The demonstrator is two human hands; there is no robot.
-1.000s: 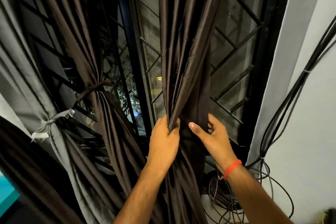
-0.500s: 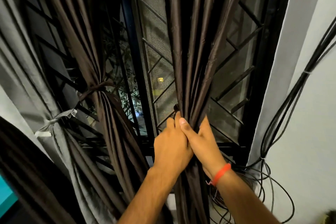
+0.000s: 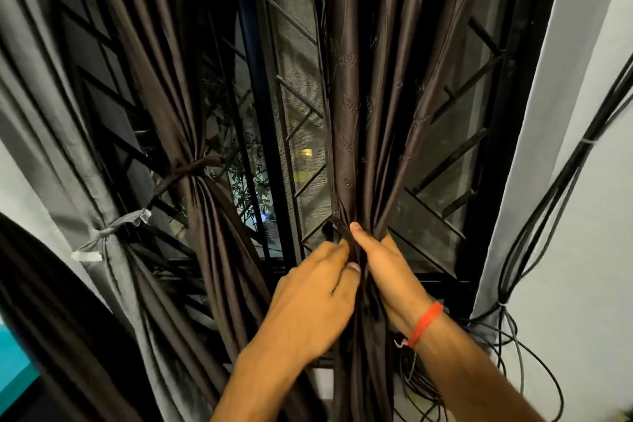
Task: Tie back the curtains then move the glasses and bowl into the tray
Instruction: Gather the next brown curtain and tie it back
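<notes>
A dark brown curtain (image 3: 363, 113) hangs in front of the window, gathered into a narrow bunch at its middle. My right hand (image 3: 387, 271) grips the bunch from the right, thumb up against the folds. My left hand (image 3: 315, 298) holds the bunch from the left and pinches a dark strip of fabric (image 3: 337, 229) at the gather. A second brown curtain (image 3: 178, 106) to the left is tied with a brown band (image 3: 191, 169). A grey curtain (image 3: 51, 147) at far left is tied with a pale strip (image 3: 109, 231). No glasses, bowl or tray are in view.
A black metal window grille (image 3: 301, 103) with mesh stands behind the curtains. A bundle of black cables (image 3: 548, 216) runs down the white wall (image 3: 589, 250) on the right and coils near the floor. A dark curved edge fills the lower left.
Both hands have closed together on the right curtain and drawn its folds into a tight bunch. My left hand has shifted to pinch the dark strip at the gather.
</notes>
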